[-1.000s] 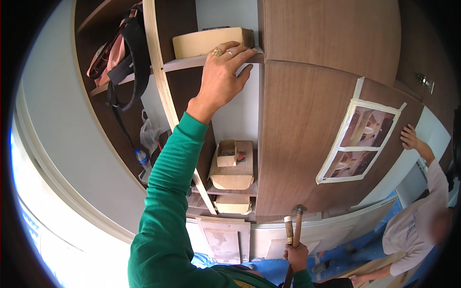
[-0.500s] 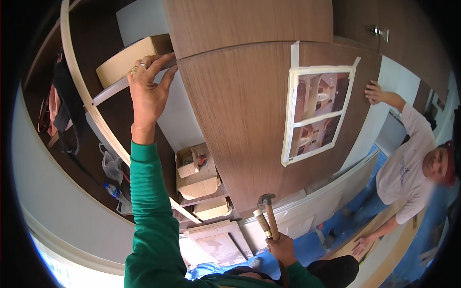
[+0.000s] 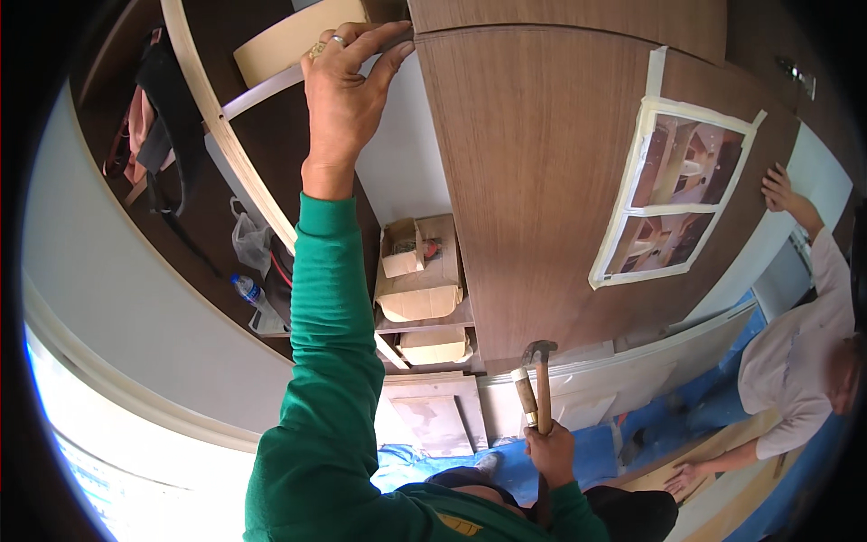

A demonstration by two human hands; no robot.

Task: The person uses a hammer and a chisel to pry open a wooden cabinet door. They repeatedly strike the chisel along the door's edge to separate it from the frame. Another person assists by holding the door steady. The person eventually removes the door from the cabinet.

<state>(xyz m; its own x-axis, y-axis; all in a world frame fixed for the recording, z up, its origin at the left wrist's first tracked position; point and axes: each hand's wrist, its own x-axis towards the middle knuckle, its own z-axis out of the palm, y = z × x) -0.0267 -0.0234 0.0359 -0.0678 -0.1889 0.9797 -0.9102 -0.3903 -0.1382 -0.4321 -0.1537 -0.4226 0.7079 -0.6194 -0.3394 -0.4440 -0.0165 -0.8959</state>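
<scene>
My left hand [image 3: 343, 95] is raised high, fingers curled over the top corner edge of a brown wood cabinet door [image 3: 542, 181]; a ring sits on one finger. The sleeve is green. Behind the hand a tan cardboard box [image 3: 289, 36] rests on a white shelf [image 3: 262, 90]. Low in the picture, my right hand [image 3: 549, 452] grips a claw hammer [image 3: 540, 379] and a wooden-handled tool [image 3: 524, 393], both held upright against the door's lower part.
Photos taped with masking tape [image 3: 673, 203] hang on the door. Cardboard boxes [image 3: 420, 280] sit on lower shelves. A plastic bottle [image 3: 248, 294] and bags [image 3: 149, 117] lie in the left compartment. Another person [image 3: 804, 361] at right presses a hand on the panel. Blue sheeting [image 3: 506, 461] covers the floor.
The view has swung so the door fills more of the picture. My left hand stays on the door's top corner. My right hand still holds the hammer upright.
</scene>
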